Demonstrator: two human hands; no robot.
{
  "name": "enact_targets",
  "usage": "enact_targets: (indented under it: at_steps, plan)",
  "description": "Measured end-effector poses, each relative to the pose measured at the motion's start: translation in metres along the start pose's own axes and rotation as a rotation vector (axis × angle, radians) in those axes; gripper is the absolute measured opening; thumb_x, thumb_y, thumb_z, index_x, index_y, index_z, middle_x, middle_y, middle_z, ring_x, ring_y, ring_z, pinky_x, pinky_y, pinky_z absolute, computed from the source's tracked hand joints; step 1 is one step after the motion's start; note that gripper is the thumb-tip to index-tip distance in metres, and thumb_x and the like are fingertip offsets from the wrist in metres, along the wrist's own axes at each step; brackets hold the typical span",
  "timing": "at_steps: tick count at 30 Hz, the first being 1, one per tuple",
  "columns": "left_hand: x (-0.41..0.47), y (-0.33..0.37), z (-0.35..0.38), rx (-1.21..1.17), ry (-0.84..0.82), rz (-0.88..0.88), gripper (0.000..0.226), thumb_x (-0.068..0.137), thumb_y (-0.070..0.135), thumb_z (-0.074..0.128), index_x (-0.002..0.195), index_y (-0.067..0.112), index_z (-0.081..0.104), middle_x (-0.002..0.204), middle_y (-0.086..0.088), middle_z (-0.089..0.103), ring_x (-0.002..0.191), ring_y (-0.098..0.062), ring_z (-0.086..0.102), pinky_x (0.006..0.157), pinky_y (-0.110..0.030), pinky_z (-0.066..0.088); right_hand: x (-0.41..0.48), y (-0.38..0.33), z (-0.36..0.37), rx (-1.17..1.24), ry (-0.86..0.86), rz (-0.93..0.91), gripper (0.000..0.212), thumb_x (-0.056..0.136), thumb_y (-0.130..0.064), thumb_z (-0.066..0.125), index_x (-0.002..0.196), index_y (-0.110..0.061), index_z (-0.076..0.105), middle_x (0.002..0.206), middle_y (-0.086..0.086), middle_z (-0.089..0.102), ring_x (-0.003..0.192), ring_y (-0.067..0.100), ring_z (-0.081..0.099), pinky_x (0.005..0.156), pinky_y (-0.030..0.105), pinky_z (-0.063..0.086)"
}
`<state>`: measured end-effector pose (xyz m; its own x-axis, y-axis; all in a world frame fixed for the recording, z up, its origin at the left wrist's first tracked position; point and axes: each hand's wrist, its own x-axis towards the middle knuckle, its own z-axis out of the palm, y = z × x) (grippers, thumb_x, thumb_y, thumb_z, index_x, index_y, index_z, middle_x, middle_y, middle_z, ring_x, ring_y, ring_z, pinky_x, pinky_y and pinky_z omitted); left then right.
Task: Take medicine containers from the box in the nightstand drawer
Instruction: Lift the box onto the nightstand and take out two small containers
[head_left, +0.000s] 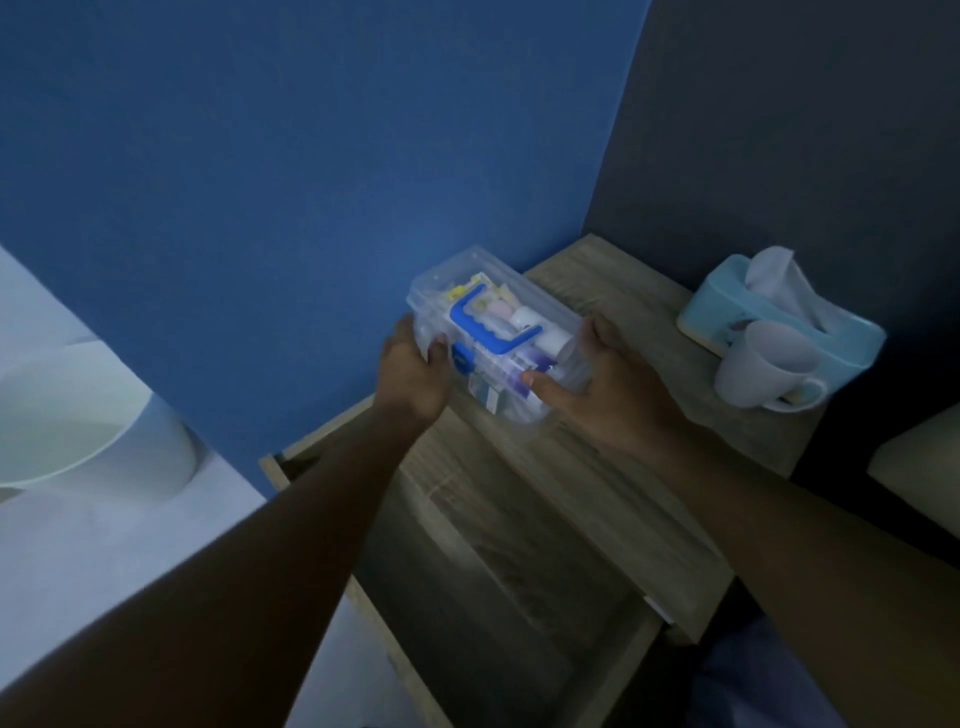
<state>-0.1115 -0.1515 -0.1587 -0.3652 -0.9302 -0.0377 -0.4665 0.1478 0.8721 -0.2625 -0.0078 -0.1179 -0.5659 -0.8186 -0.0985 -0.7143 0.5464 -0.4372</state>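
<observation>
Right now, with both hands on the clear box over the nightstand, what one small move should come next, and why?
Probably set the clear box flat on the nightstand top and free one hand for the blue latch. The left hand and right hand both grip its ends, the lid looks closed, and the containers inside cannot be reached until it opens.

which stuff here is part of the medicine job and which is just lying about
Job: clear box of medicine containers, held by left hand and right hand; open drawer; nightstand.
Lying about: tissue box, white mug.
</observation>
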Motion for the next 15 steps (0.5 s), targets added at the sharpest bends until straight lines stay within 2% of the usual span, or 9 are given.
enact_targets:
  at_steps: [3, 5, 7, 10, 13, 15]
  plan:
    - [-0.011, 0.005, 0.012, -0.445, -0.098, -0.302, 0.049, 0.094, 0.038, 0.059, 0.135, 0.012, 0.053, 0.121, -0.008, 0.065, 0.106, -0.022, 0.066, 0.098, -0.038, 0.052, 0.002, -0.002, -0.002, -0.007, -0.007, 0.006, 0.104, 0.077, -0.077, 0.056, 0.153, -0.014, 0.021, 0.159, 0.007, 0.03, 0.141, 0.029, 0.04, 0.108, 0.05, 0.044]
    - [-0.011, 0.01, 0.016, -0.617, -0.09, -0.405, 0.035, 0.091, 0.035, 0.065, 0.115, 0.009, 0.065, 0.105, -0.005, 0.069, 0.092, -0.016, 0.07, 0.086, -0.033, 0.059, 0.002, -0.003, -0.002, -0.014, -0.008, 0.006, 0.103, 0.077, -0.076, 0.057, 0.152, -0.014, 0.023, 0.158, 0.007, 0.031, 0.14, 0.029, 0.041, 0.107, 0.051, 0.044]
    - [-0.009, 0.012, 0.017, -0.671, -0.041, -0.465, 0.022, 0.086, 0.03, 0.072, 0.095, 0.01, 0.069, 0.093, -0.003, 0.07, 0.082, -0.013, 0.07, 0.077, -0.028, 0.061, 0.002, -0.003, -0.003, -0.02, -0.012, 0.006, 0.105, 0.077, -0.076, 0.057, 0.153, -0.014, 0.022, 0.16, 0.007, 0.028, 0.141, 0.029, 0.039, 0.108, 0.05, 0.044]
    - [-0.006, 0.012, 0.016, -0.659, -0.012, -0.503, 0.023, 0.08, 0.027, 0.078, 0.092, 0.008, 0.072, 0.086, -0.005, 0.072, 0.073, -0.013, 0.069, 0.062, -0.022, 0.059, 0.004, -0.003, -0.002, -0.036, -0.019, 0.011, 0.109, 0.076, -0.078, 0.056, 0.155, -0.014, 0.017, 0.162, 0.008, 0.024, 0.144, 0.029, 0.036, 0.109, 0.05, 0.043]
    - [0.0, 0.007, 0.013, -0.61, 0.019, -0.502, 0.021, 0.079, 0.024, 0.079, 0.09, 0.007, 0.074, 0.083, -0.007, 0.074, 0.073, -0.018, 0.072, 0.069, -0.03, 0.062, 0.004, -0.001, -0.001, -0.059, -0.013, 0.02, 0.114, 0.074, -0.081, 0.053, 0.157, -0.014, 0.011, 0.165, 0.007, 0.02, 0.146, 0.029, 0.032, 0.111, 0.049, 0.04]
    - [0.001, 0.001, 0.01, -0.579, 0.051, -0.459, 0.013, 0.08, 0.021, 0.076, 0.085, 0.009, 0.075, 0.082, -0.008, 0.075, 0.067, -0.017, 0.074, 0.066, -0.03, 0.062, 0.005, 0.0, -0.001, -0.096, -0.004, 0.023, 0.122, 0.069, -0.085, 0.055, 0.157, -0.015, 0.009, 0.165, 0.007, 0.019, 0.146, 0.029, 0.032, 0.112, 0.046, 0.039]
